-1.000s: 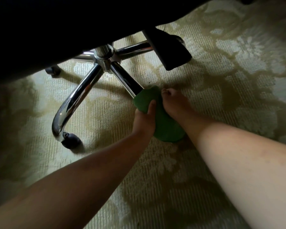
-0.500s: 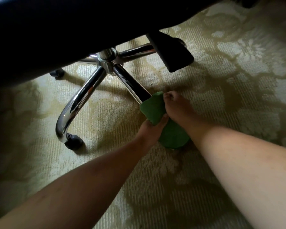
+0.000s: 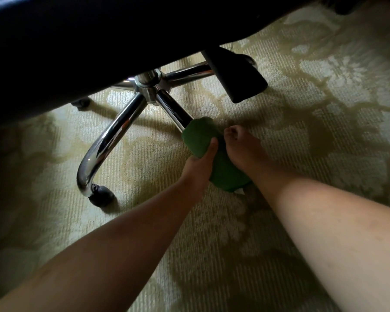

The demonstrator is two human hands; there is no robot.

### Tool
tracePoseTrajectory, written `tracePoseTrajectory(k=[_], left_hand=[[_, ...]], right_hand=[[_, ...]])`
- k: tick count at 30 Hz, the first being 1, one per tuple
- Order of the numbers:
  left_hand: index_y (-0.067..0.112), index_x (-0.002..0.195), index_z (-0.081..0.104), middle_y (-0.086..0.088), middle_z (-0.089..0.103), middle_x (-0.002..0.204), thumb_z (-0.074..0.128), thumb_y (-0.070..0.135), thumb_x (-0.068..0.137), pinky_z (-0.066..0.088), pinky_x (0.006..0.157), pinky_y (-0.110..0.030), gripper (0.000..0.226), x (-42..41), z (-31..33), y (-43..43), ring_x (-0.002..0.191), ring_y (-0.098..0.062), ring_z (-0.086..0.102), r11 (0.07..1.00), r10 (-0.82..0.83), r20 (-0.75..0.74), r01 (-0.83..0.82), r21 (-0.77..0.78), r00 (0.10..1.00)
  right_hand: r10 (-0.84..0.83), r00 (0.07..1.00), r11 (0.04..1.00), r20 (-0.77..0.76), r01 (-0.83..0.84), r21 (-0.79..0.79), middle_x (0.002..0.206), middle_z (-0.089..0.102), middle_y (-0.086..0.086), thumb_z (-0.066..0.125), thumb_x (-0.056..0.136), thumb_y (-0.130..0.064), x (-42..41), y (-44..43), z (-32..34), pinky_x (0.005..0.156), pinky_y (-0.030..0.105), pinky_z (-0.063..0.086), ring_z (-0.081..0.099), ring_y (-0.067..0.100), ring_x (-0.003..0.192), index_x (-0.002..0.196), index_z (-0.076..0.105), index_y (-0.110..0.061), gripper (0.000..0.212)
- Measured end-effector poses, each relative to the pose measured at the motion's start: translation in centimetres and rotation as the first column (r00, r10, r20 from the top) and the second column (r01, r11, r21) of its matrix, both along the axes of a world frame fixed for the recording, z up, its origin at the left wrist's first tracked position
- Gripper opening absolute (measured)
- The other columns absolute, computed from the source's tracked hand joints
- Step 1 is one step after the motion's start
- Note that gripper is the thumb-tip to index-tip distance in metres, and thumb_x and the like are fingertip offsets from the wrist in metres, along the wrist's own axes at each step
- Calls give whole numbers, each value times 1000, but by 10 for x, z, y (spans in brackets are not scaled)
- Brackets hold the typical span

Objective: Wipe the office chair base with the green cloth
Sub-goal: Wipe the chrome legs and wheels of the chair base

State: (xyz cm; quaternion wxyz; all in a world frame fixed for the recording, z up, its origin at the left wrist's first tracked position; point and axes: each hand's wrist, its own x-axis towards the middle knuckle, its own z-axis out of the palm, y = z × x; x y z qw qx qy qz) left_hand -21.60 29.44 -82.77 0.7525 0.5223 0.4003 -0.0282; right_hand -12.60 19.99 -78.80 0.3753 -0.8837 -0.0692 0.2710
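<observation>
We hold the green cloth (image 3: pixel 224 170) wrapped around the outer part of one chrome leg (image 3: pixel 172 109) of the office chair base (image 3: pixel 148 86), so that the leg enters the cloth at its upper end and is hidden below that point. Our left hand (image 3: pixel 196 167) grips the cloth from the left side, with the thumb laid across the top of the fabric and the other fingers out of view beneath it. Our right hand (image 3: pixel 241 149) lies against the right side of the cloth with its fingers curled over the upper edge. Both hands are closed on the fabric. A second chrome leg (image 3: pixel 113 140) curves down to a black caster (image 3: pixel 100 194) to the left, well apart from the cloth. The base stands on a pale patterned carpet (image 3: pixel 279 122). The dark underside of the seat (image 3: pixel 99 41) fills the upper part of the view.
</observation>
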Motion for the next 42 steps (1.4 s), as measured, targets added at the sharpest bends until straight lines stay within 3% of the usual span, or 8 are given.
tracePoseTrajectory(k=[8, 15, 21, 26, 32, 34, 38, 42], left_hand=[[16, 135, 66, -5, 77, 125, 68, 54, 96, 56, 107, -46, 54, -17, -8, -12, 115, -20, 75, 977, -212, 22, 213, -30, 977], [5, 139, 62, -15, 73, 132, 73, 28, 95, 54, 109, -49, 50, -14, 0, 4, 122, -30, 71, 967, -205, 99, 217, -134, 974], [6, 135, 65, -16, 74, 129, 71, 35, 97, 56, 106, -52, 48, -2, 8, 17, 120, -32, 72, 980, -111, 37, 116, -163, 993], [9, 134, 64, -16, 74, 128, 72, 37, 97, 56, 104, -54, 47, 9, 21, 24, 118, -33, 72, 988, -37, -12, 35, -148, 999], [11, 136, 59, -18, 72, 129, 70, 51, 95, 56, 104, -55, 59, 24, 30, 34, 118, -35, 71, 989, -14, -107, -2, -145, 994], [10, 137, 57, -17, 71, 128, 74, 60, 88, 57, 104, -55, 72, 29, 31, 39, 116, -35, 71, 992, 14, -131, -30, -125, 991], [13, 141, 54, -16, 72, 126, 85, 80, 45, 58, 101, -54, 121, 45, 20, 52, 110, -36, 74, 997, 42, -213, -55, -53, 976], [10, 133, 60, -14, 76, 118, 73, 77, 72, 59, 101, -51, 92, 56, 20, 62, 106, -33, 76, 996, 60, -216, -72, -48, 974]], right_hand=[[11, 1000, 999, 0, -11, -32, 130, 63, 11, 35, 108, -48, 0, 0, -3, 103, 44, 46, 59, 31, 120, 141, 53, -20, 47], [51, 996, 996, -77, -56, -66, 124, 63, 11, 28, 108, -53, -2, 1, -4, 101, 42, 44, 58, 31, 119, 139, 54, -19, 53], [71, 995, 994, -75, -76, -74, 135, 58, 14, 27, 108, -55, -2, 5, -3, 108, 46, 41, 54, 35, 126, 139, 54, -19, 55], [68, 995, 995, -73, -73, -68, 136, 57, 14, 26, 108, -56, 3, 3, -3, 89, 36, 36, 54, 32, 122, 144, 50, -22, 55], [85, 995, 996, -61, -86, -22, 134, 59, 12, 28, 107, -58, 5, 1, -4, 90, 37, 42, 55, 25, 108, 144, 50, -24, 55], [107, 993, 994, -41, -107, -12, 134, 60, 12, 30, 106, -58, 2, 2, -3, 95, 40, 46, 59, 29, 115, 146, 49, -22, 56], [210, 975, 978, 74, -210, -3, 141, 56, 13, 38, 106, -52, -7, 10, 3, 104, 45, 47, 55, 30, 126, 150, 44, -19, 55], [299, 935, 953, 191, -302, -12, 144, 54, 14, 38, 89, -64, -18, 24, 5, 107, 53, 47, 54, 33, 131, 156, 34, -25, 78]])
